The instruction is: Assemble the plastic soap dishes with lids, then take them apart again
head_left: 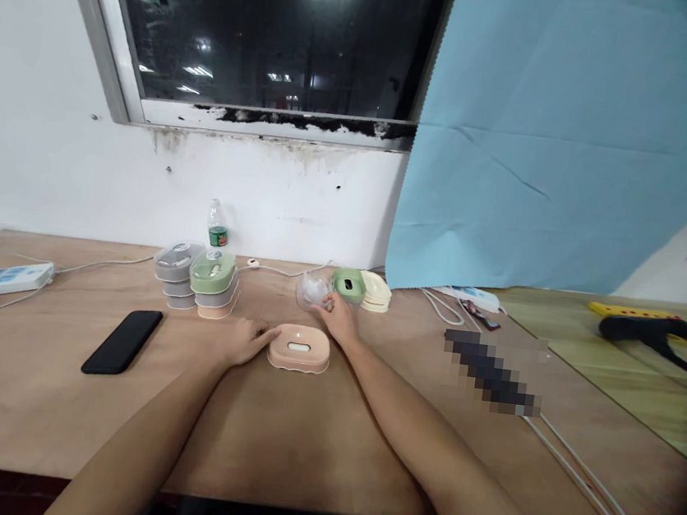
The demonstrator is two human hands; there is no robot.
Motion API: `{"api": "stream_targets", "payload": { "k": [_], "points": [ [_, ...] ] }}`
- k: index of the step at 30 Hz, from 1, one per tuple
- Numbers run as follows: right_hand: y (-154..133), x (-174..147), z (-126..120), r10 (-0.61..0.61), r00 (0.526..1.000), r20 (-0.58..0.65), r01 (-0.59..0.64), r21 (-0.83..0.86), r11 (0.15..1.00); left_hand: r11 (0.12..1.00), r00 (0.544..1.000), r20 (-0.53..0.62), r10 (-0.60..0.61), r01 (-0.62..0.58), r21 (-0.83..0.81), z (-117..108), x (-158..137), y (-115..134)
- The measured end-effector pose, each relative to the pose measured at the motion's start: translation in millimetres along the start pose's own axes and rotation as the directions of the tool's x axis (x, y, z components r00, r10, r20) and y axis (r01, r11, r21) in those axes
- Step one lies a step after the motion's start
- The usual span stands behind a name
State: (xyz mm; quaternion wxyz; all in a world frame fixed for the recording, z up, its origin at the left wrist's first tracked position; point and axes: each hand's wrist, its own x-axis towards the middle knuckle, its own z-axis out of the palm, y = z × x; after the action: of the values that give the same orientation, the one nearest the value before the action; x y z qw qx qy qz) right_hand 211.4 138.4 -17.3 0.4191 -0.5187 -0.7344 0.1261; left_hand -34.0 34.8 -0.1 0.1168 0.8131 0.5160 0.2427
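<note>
A pink oval soap box [298, 360] with a pale slot in its top lies in front of me on the table. My left hand [242, 343] rests at its left side, one digit stretched out to touch the rim and the others loosely bent. Farther back, my right hand [336, 320] pinches the edge of a clear plastic lid [313, 290]; other clear pieces may be under it. Just beyond those fingertips stands a green soap box [349, 284], beside a stack of cream-coloured lids [376, 292].
Stacked grey boxes [177, 272] and green-topped boxes [213, 276] stand left of centre, a bottle [217, 225] behind them. A black phone [122, 341] lies at left. Power strips [2, 281] and white cables [590, 484] cross the table. A blurred dark object [491, 374] is at right.
</note>
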Motion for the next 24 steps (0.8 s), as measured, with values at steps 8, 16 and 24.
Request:
{"api": "stream_targets", "payload": {
  "k": [8, 16, 24],
  "points": [
    [-0.4, -0.2, -3.7, -0.142, 0.985, 0.1, 0.142, 0.004, 0.99, 1.0, 0.999, 0.036, 0.004, -0.003, -0.018, -6.1, -2.2, 7.0],
    [2.2, 0.7, 0.4, -0.083, 0.996, 0.014, 0.082, 0.035, 0.996, 0.999, 1.0, 0.022, 0.022, -0.021, -0.032, -3.4, -1.4, 5.5],
    [-16.3, -27.2, -16.0, -0.045, 0.981, -0.191, 0.085, 0.207, 0.975, 0.998, 0.997, -0.048, -0.055, 0.053, -0.045, 0.4, -1.7, 0.2]
  ]
}}
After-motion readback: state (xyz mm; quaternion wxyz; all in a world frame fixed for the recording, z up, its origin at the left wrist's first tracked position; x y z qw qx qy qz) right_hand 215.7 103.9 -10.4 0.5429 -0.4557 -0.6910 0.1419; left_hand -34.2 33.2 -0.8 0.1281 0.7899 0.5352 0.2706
